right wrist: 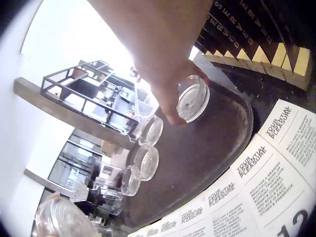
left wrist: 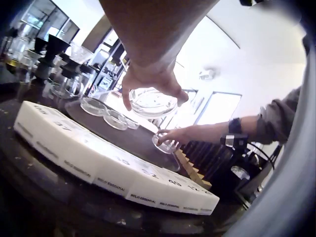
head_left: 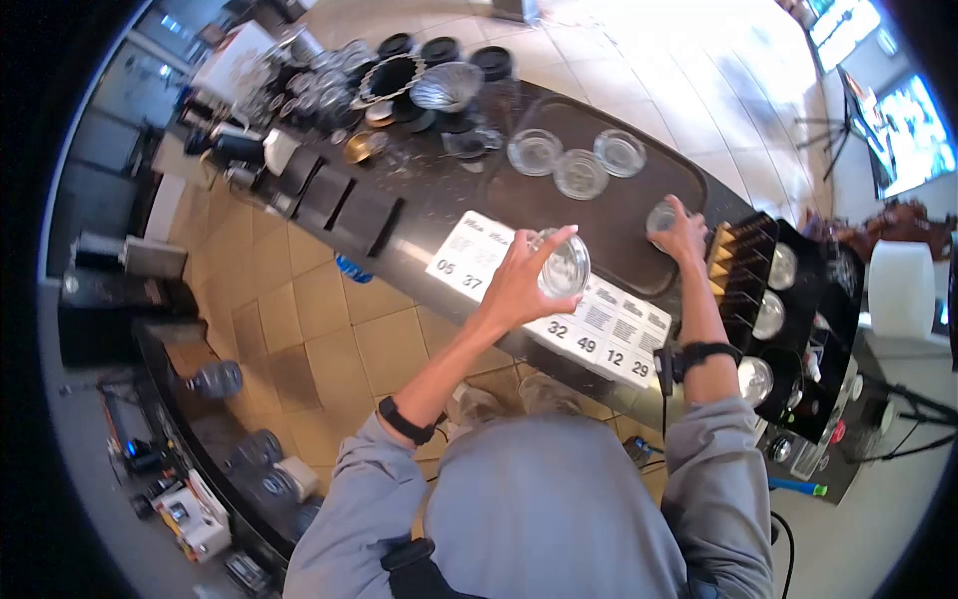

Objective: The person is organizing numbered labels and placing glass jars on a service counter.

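Note:
My left hand [head_left: 514,285] holds a round clear glass dish [head_left: 567,270] by its rim, raised over a row of white numbered boxes [head_left: 599,334]. In the left wrist view the thumb and fingers span that dish [left wrist: 153,102]. My right hand [head_left: 685,240] grips a smaller-looking clear glass dish [right wrist: 192,101] at the right end of the dark tray [head_left: 624,230]. Three more round glass dishes [head_left: 535,152] [head_left: 581,176] [head_left: 620,154] sit together toward the far edge of the tray.
Black "RESERVED" signs on wooden bases [head_left: 733,262] stand right of the tray. Beyond them is a black rack [head_left: 813,329] with glass items. Glassware and black-lidded vessels [head_left: 439,50] crowd the counter's far left. Black square pads [head_left: 364,217] lie along the near left edge.

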Demonstrator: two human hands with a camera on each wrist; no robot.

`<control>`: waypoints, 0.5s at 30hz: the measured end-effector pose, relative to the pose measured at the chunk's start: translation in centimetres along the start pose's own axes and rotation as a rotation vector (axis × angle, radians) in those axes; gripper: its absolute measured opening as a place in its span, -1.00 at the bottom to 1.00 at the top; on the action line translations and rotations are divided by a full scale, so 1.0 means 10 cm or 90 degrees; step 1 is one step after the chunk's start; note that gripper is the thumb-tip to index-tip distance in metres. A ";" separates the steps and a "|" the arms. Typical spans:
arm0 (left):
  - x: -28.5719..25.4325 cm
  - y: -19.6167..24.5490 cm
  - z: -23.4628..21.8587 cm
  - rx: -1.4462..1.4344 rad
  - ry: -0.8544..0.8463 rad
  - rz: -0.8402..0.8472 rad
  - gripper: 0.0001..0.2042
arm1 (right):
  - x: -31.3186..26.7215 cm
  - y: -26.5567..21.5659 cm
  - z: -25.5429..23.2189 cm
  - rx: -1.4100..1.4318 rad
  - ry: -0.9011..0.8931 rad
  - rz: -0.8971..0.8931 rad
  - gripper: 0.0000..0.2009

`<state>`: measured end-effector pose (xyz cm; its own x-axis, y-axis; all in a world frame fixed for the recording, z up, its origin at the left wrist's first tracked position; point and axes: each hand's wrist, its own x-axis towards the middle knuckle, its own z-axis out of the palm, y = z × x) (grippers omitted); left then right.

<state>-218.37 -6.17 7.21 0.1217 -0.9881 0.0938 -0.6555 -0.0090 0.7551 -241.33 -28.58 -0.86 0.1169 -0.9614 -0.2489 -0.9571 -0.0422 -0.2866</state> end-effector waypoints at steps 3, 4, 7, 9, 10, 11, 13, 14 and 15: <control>-0.56 -0.25 -0.49 -0.081 0.046 -0.070 -0.13 | -0.30 -0.18 -0.12 0.075 0.078 -0.035 -0.14; -0.76 -0.35 -0.65 -0.126 0.047 -0.120 -0.13 | -0.51 -0.35 -0.17 0.066 0.080 -0.052 -0.14; -1.34 -0.75 -1.06 -0.172 0.138 -0.107 -0.14 | -1.22 -0.84 -0.45 0.186 0.105 -0.121 -0.14; -1.67 -0.96 -1.38 -0.221 0.159 -0.134 -0.14 | -1.69 -1.26 -0.55 0.272 0.073 -0.188 -0.12; -1.85 -1.09 -1.51 -0.230 0.184 -0.135 -0.15 | -1.91 -1.47 -0.53 0.262 0.073 -0.207 -0.12; -2.05 -1.21 -1.64 -0.236 0.210 -0.140 -0.15 | -2.13 -1.69 -0.47 0.326 0.024 -0.227 -0.12; -2.40 -1.37 -1.93 -0.252 0.258 -0.152 -0.14 | -2.59 -2.21 -0.35 0.446 -0.103 -0.270 -0.13; -2.58 -1.48 -2.06 -0.265 0.280 -0.156 -0.13 | -2.73 -2.43 -0.19 0.434 -0.126 -0.294 -0.14; -2.75 -1.57 -2.18 -0.274 0.305 -0.160 -0.11 | -2.85 -2.66 -0.02 0.423 -0.152 -0.320 -0.14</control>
<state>-195.18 24.44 6.92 0.6126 -0.7859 0.0841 -0.2226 -0.0694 0.9724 -219.29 -0.09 13.99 0.6088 -0.7852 -0.1134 -0.4322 -0.2084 -0.8773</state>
